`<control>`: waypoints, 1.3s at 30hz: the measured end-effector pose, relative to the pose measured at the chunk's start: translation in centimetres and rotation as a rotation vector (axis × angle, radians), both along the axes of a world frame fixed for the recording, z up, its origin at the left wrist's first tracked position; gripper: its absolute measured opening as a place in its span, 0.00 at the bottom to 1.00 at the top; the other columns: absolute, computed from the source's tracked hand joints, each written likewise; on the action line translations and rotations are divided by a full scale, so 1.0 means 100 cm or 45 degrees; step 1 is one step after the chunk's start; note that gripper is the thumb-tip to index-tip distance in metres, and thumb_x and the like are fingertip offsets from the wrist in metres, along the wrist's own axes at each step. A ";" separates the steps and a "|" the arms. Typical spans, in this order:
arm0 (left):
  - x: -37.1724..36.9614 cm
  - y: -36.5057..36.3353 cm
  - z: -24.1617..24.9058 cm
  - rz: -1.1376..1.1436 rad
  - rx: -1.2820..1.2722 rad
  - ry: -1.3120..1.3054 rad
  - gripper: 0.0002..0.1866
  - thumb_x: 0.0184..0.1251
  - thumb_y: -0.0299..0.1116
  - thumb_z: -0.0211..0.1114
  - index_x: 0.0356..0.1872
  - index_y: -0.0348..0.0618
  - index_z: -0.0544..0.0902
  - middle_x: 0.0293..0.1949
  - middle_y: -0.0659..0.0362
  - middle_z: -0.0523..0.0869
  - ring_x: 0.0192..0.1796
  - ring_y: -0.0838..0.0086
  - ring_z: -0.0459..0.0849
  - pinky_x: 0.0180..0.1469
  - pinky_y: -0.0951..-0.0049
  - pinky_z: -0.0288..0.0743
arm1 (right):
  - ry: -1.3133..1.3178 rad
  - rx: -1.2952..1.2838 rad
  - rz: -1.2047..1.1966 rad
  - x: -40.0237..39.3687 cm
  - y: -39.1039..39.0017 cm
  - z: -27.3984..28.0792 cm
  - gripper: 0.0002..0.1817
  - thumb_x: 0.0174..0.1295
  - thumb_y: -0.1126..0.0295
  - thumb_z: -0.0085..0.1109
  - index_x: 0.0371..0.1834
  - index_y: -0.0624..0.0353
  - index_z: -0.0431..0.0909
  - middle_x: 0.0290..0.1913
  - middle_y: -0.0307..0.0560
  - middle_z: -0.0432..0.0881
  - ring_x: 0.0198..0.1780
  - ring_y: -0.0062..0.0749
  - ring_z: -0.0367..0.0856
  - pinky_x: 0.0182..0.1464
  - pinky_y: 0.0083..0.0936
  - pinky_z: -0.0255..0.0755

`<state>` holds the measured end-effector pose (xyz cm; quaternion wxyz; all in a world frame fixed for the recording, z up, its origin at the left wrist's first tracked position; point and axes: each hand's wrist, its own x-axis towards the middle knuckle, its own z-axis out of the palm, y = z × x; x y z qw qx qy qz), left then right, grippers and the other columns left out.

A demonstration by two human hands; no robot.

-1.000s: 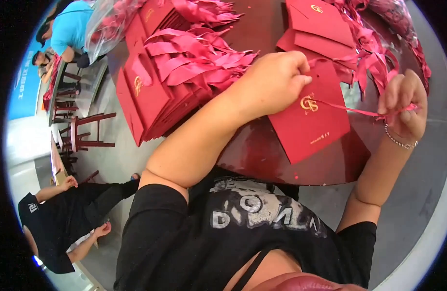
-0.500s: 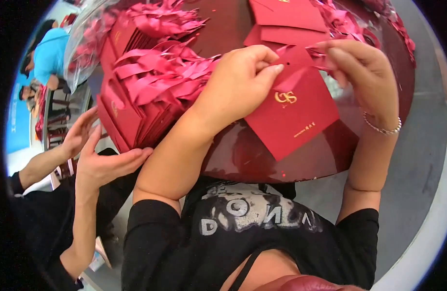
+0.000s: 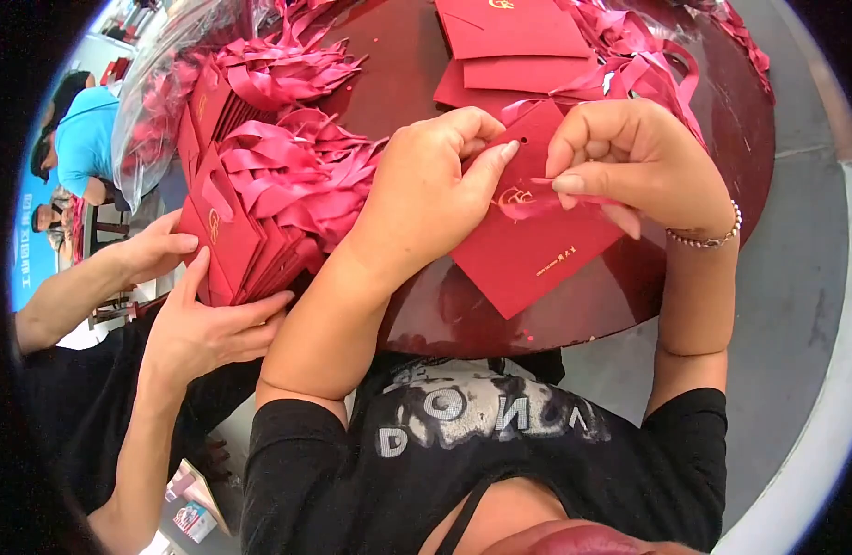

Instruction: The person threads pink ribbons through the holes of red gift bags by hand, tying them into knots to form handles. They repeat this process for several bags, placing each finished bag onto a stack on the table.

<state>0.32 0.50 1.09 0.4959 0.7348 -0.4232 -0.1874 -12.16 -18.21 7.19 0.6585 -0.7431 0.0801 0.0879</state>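
Note:
My left hand [image 3: 444, 180] is closed on the top edge of a red paper gift bag [image 3: 537, 254] with a gold logo and gold lettering. The bag lies tilted over the edge side of the table, and a small dark hole shows near my left thumb. With thumb and forefinger, my right hand [image 3: 634, 166] pinches a thin pink-red ribbon [image 3: 523, 208], which curves across the front of the bag by the logo. The ribbon's other end is hard to make out near my left fingers.
Flat red bags [image 3: 523, 42] lie beyond my hands, beside loose ribbons [image 3: 629, 69]. To the left, a stack of bags with ribbon handles [image 3: 227, 227] is held by another person's hands [image 3: 208, 319]. Clear plastic [image 3: 158, 111] with ribbons stands behind it on the round dark-red table [image 3: 426, 310].
My right hand has moved left and down, bringing the ribbon across the bag's front. The other person's hands have closed in on the stack at left.

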 end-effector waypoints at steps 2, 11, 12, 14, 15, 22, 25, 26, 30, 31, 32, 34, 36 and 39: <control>0.000 -0.001 0.002 0.004 0.059 0.011 0.07 0.73 0.28 0.66 0.44 0.33 0.84 0.33 0.61 0.90 0.36 0.86 0.83 0.39 0.80 0.76 | 0.031 0.105 -0.030 0.000 0.000 0.002 0.06 0.68 0.73 0.64 0.42 0.66 0.82 0.28 0.38 0.85 0.17 0.13 0.73 0.21 0.14 0.64; -0.002 0.000 0.000 0.019 0.050 -0.070 0.07 0.72 0.28 0.68 0.42 0.33 0.84 0.33 0.60 0.90 0.35 0.86 0.83 0.37 0.80 0.76 | -0.270 -0.511 -0.184 0.009 0.003 -0.027 0.04 0.63 0.75 0.65 0.33 0.65 0.84 0.24 0.43 0.84 0.21 0.19 0.79 0.27 0.19 0.72; -0.002 0.000 -0.001 0.027 0.041 -0.081 0.07 0.72 0.28 0.68 0.42 0.33 0.84 0.33 0.60 0.90 0.35 0.86 0.83 0.37 0.80 0.76 | -0.321 -0.587 -0.211 0.009 0.004 -0.030 0.05 0.62 0.74 0.66 0.32 0.65 0.84 0.23 0.45 0.84 0.22 0.22 0.80 0.28 0.21 0.74; -0.002 -0.001 -0.002 0.031 0.039 -0.080 0.07 0.71 0.28 0.68 0.42 0.33 0.84 0.32 0.61 0.90 0.35 0.86 0.83 0.36 0.80 0.76 | -0.382 -0.723 -0.241 0.009 0.007 -0.031 0.05 0.59 0.74 0.67 0.30 0.65 0.84 0.23 0.49 0.84 0.23 0.27 0.82 0.30 0.24 0.76; -0.002 -0.001 -0.002 0.032 0.038 -0.078 0.07 0.71 0.28 0.68 0.42 0.33 0.84 0.32 0.61 0.90 0.34 0.86 0.83 0.35 0.81 0.76 | -0.391 -0.783 -0.245 0.009 0.008 -0.030 0.05 0.58 0.73 0.67 0.31 0.65 0.84 0.24 0.51 0.84 0.24 0.30 0.82 0.31 0.25 0.76; -0.005 -0.001 -0.003 0.024 -0.038 -0.385 0.06 0.67 0.29 0.71 0.37 0.36 0.85 0.29 0.57 0.89 0.31 0.76 0.85 0.36 0.74 0.77 | -0.456 -0.827 -0.255 0.007 0.011 -0.031 0.06 0.54 0.72 0.66 0.29 0.65 0.83 0.24 0.55 0.82 0.26 0.40 0.84 0.32 0.31 0.76; -0.008 -0.005 0.003 -0.060 -0.119 -0.633 0.04 0.62 0.29 0.70 0.32 0.42 0.84 0.26 0.53 0.86 0.34 0.56 0.87 0.57 0.54 0.76 | -0.510 -0.894 -0.249 0.005 0.015 -0.029 0.05 0.54 0.73 0.65 0.27 0.65 0.82 0.24 0.56 0.80 0.26 0.45 0.82 0.32 0.34 0.75; -0.010 -0.006 0.004 -0.083 -0.093 -0.672 0.04 0.61 0.29 0.70 0.32 0.42 0.84 0.26 0.53 0.86 0.34 0.56 0.87 0.58 0.53 0.75 | -0.548 -0.959 -0.222 0.005 0.015 -0.030 0.05 0.55 0.74 0.64 0.27 0.65 0.81 0.25 0.57 0.80 0.26 0.49 0.81 0.31 0.37 0.73; -0.003 -0.005 -0.002 -0.072 -0.090 -0.663 0.05 0.61 0.31 0.69 0.33 0.43 0.84 0.26 0.52 0.85 0.35 0.53 0.86 0.61 0.51 0.75 | -0.545 -0.956 -0.210 0.010 0.014 -0.036 0.03 0.54 0.76 0.66 0.30 0.64 0.83 0.26 0.54 0.82 0.27 0.48 0.81 0.32 0.35 0.74; 0.001 -0.005 -0.006 -0.072 -0.095 -0.602 0.05 0.62 0.32 0.68 0.33 0.43 0.84 0.26 0.51 0.84 0.34 0.52 0.86 0.61 0.50 0.75 | -0.543 -0.929 -0.165 0.013 0.013 -0.034 0.04 0.53 0.76 0.67 0.31 0.64 0.83 0.26 0.53 0.82 0.28 0.47 0.81 0.33 0.35 0.75; -0.001 0.001 -0.004 -0.079 -0.072 -0.559 0.05 0.62 0.32 0.68 0.33 0.43 0.84 0.26 0.51 0.84 0.34 0.51 0.85 0.61 0.50 0.75 | -0.509 -0.920 -0.143 0.006 0.018 -0.024 0.05 0.52 0.76 0.68 0.32 0.64 0.84 0.26 0.52 0.82 0.28 0.47 0.82 0.33 0.34 0.75; -0.002 -0.003 -0.008 -0.093 -0.066 -0.525 0.05 0.63 0.32 0.68 0.33 0.44 0.84 0.25 0.51 0.83 0.32 0.51 0.84 0.62 0.51 0.74 | -0.531 -0.902 -0.077 0.000 0.006 -0.021 0.07 0.50 0.77 0.70 0.34 0.64 0.85 0.27 0.51 0.82 0.30 0.46 0.82 0.36 0.34 0.76; 0.002 0.000 -0.004 -0.153 -0.086 -0.505 0.04 0.63 0.32 0.68 0.33 0.44 0.84 0.23 0.53 0.83 0.30 0.53 0.84 0.65 0.50 0.72 | -0.636 -0.886 -0.002 0.003 0.001 -0.022 0.10 0.48 0.77 0.72 0.36 0.63 0.85 0.30 0.50 0.83 0.35 0.45 0.83 0.40 0.33 0.76; 0.002 0.005 0.003 -0.258 -0.061 -0.486 0.05 0.63 0.32 0.68 0.33 0.44 0.82 0.22 0.56 0.83 0.29 0.56 0.84 0.68 0.47 0.70 | -0.831 -1.007 -0.087 0.006 0.011 -0.012 0.13 0.46 0.78 0.73 0.36 0.63 0.85 0.36 0.50 0.82 0.43 0.45 0.81 0.47 0.35 0.76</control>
